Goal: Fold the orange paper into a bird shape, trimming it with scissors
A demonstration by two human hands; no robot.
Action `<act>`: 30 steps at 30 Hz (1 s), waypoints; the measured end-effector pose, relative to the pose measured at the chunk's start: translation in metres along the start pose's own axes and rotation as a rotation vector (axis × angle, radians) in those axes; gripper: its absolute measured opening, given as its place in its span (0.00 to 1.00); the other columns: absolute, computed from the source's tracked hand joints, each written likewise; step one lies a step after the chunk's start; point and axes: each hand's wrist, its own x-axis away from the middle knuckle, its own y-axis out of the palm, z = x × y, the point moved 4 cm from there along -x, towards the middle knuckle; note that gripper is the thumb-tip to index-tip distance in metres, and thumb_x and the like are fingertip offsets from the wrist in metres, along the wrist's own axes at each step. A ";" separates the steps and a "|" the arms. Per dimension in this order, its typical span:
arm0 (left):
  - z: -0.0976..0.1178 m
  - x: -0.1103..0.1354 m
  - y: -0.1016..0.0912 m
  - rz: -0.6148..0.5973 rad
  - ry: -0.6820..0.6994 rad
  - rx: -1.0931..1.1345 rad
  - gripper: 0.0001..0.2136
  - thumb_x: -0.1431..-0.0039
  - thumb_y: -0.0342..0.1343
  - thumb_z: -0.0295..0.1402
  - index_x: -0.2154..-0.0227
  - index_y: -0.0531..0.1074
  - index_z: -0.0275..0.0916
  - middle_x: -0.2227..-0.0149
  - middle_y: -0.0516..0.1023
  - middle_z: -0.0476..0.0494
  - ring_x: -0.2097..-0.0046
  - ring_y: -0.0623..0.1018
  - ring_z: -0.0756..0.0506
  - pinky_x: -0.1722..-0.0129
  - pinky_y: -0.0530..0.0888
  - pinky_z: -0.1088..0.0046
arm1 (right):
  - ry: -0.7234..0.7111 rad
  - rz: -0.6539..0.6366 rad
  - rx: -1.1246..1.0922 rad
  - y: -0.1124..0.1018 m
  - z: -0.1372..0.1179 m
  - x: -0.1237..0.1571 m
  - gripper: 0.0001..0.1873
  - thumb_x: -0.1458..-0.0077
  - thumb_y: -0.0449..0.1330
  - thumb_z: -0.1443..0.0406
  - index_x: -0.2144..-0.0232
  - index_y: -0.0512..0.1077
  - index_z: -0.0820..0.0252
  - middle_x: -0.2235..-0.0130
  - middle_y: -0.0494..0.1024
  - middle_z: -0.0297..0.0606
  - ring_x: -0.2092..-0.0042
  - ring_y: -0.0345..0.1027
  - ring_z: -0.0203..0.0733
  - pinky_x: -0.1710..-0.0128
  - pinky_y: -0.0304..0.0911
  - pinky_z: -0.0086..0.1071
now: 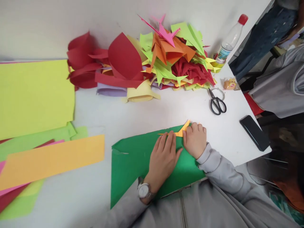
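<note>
A small folded orange paper piece (180, 130) lies on a green sheet (133, 158) near the table's front edge. My left hand (163, 156), with a watch on its wrist, lies flat on the orange piece with its fingers stretched out together. My right hand (195, 139) is curled into a loose fist and presses down on the orange piece's right end. Only the piece's pointed tips show between and above the hands.
A heap of folded paper shapes (171, 57) in red, orange, green, yellow and pink sits at the back. Large coloured sheets (35, 95) lie at the left. Scissors (216, 103), a water bottle (229, 39), a small snack packet (230, 84) and a black phone (254, 132) are at the right. Another person sits beyond the table's right edge.
</note>
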 end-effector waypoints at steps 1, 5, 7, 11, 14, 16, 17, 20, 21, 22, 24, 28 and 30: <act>0.004 0.003 0.004 -0.027 -0.014 -0.002 0.25 0.34 0.47 0.41 0.44 0.67 0.23 0.44 0.71 0.25 0.43 0.70 0.31 0.44 0.66 0.54 | -0.002 0.001 0.001 0.000 0.000 0.000 0.14 0.38 0.52 0.60 0.66 0.73 0.63 0.62 0.70 0.46 0.58 0.57 0.50 0.60 0.52 0.42; 0.008 0.009 0.013 -0.060 -0.079 -0.002 0.29 0.34 0.45 0.43 0.43 0.65 0.20 0.41 0.68 0.22 0.39 0.67 0.28 0.41 0.63 0.51 | -0.001 -0.001 0.009 0.000 0.000 0.001 0.14 0.38 0.53 0.60 0.66 0.72 0.63 0.62 0.70 0.46 0.58 0.57 0.50 0.60 0.51 0.42; 0.008 0.010 0.014 -0.070 -0.108 0.009 0.28 0.34 0.46 0.41 0.42 0.64 0.20 0.40 0.67 0.23 0.38 0.65 0.27 0.40 0.63 0.50 | -0.002 -0.003 0.011 0.000 0.000 0.000 0.13 0.38 0.53 0.60 0.67 0.72 0.63 0.62 0.70 0.46 0.58 0.57 0.50 0.60 0.51 0.42; 0.010 0.010 0.012 -0.120 -0.151 0.036 0.28 0.34 0.46 0.41 0.39 0.61 0.23 0.38 0.64 0.24 0.37 0.63 0.26 0.40 0.62 0.45 | -0.006 -0.009 0.019 -0.001 0.000 0.001 0.13 0.39 0.53 0.60 0.67 0.72 0.63 0.62 0.70 0.46 0.59 0.57 0.51 0.61 0.51 0.42; 0.012 0.009 0.009 -0.152 -0.162 0.023 0.27 0.34 0.45 0.40 0.40 0.62 0.25 0.38 0.64 0.25 0.38 0.63 0.24 0.42 0.61 0.39 | -0.007 -0.017 0.023 -0.001 0.000 0.001 0.13 0.39 0.53 0.60 0.67 0.72 0.62 0.62 0.70 0.46 0.58 0.57 0.51 0.61 0.51 0.42; 0.012 0.008 0.007 -0.166 -0.172 0.016 0.26 0.34 0.45 0.40 0.40 0.63 0.25 0.38 0.65 0.26 0.38 0.63 0.22 0.45 0.61 0.35 | -0.007 -0.018 0.024 -0.001 0.000 0.001 0.13 0.39 0.53 0.60 0.67 0.72 0.62 0.62 0.70 0.46 0.59 0.57 0.51 0.61 0.51 0.42; 0.012 0.007 0.006 -0.174 -0.178 0.014 0.26 0.34 0.45 0.40 0.40 0.63 0.26 0.38 0.65 0.26 0.38 0.63 0.22 0.45 0.61 0.34 | -0.008 -0.015 0.026 -0.001 0.000 0.000 0.13 0.39 0.53 0.60 0.67 0.72 0.62 0.62 0.70 0.46 0.59 0.57 0.51 0.61 0.51 0.42; 0.011 0.007 0.006 -0.198 -0.185 0.009 0.25 0.34 0.45 0.40 0.40 0.63 0.27 0.38 0.64 0.27 0.38 0.62 0.21 0.46 0.61 0.33 | -0.015 0.001 0.034 -0.002 0.000 0.000 0.12 0.39 0.53 0.60 0.68 0.72 0.62 0.63 0.70 0.46 0.60 0.57 0.50 0.62 0.51 0.41; 0.011 0.007 0.006 -0.199 -0.183 0.007 0.26 0.34 0.45 0.40 0.40 0.63 0.27 0.38 0.64 0.27 0.38 0.62 0.21 0.47 0.61 0.32 | -0.016 0.007 0.036 -0.002 0.000 0.000 0.12 0.39 0.53 0.60 0.68 0.72 0.62 0.63 0.70 0.46 0.60 0.57 0.50 0.62 0.51 0.41; 0.011 0.007 0.006 -0.198 -0.180 0.006 0.26 0.34 0.45 0.40 0.40 0.63 0.27 0.37 0.64 0.27 0.38 0.62 0.21 0.47 0.61 0.32 | -0.016 0.011 0.038 -0.002 0.000 0.000 0.12 0.39 0.53 0.60 0.68 0.72 0.62 0.63 0.70 0.46 0.60 0.57 0.50 0.62 0.51 0.41; 0.010 0.007 0.006 -0.191 -0.177 0.004 0.26 0.34 0.44 0.40 0.40 0.63 0.26 0.37 0.63 0.27 0.38 0.62 0.21 0.47 0.61 0.32 | -0.016 0.011 0.038 -0.001 0.000 0.000 0.13 0.39 0.53 0.60 0.68 0.72 0.62 0.63 0.70 0.46 0.60 0.57 0.50 0.61 0.51 0.41; 0.010 0.007 0.006 -0.199 -0.182 -0.002 0.26 0.34 0.45 0.40 0.41 0.64 0.26 0.37 0.64 0.27 0.39 0.63 0.21 0.48 0.61 0.31 | -0.011 -0.009 0.024 0.000 0.000 0.001 0.13 0.39 0.53 0.60 0.67 0.72 0.62 0.62 0.70 0.46 0.59 0.57 0.50 0.61 0.51 0.42; 0.010 0.008 0.006 -0.206 -0.187 0.000 0.25 0.34 0.45 0.40 0.40 0.64 0.27 0.38 0.64 0.27 0.38 0.62 0.21 0.48 0.61 0.31 | -0.008 -0.014 0.018 0.000 0.000 0.001 0.13 0.39 0.53 0.60 0.67 0.72 0.62 0.62 0.70 0.46 0.59 0.57 0.51 0.61 0.51 0.42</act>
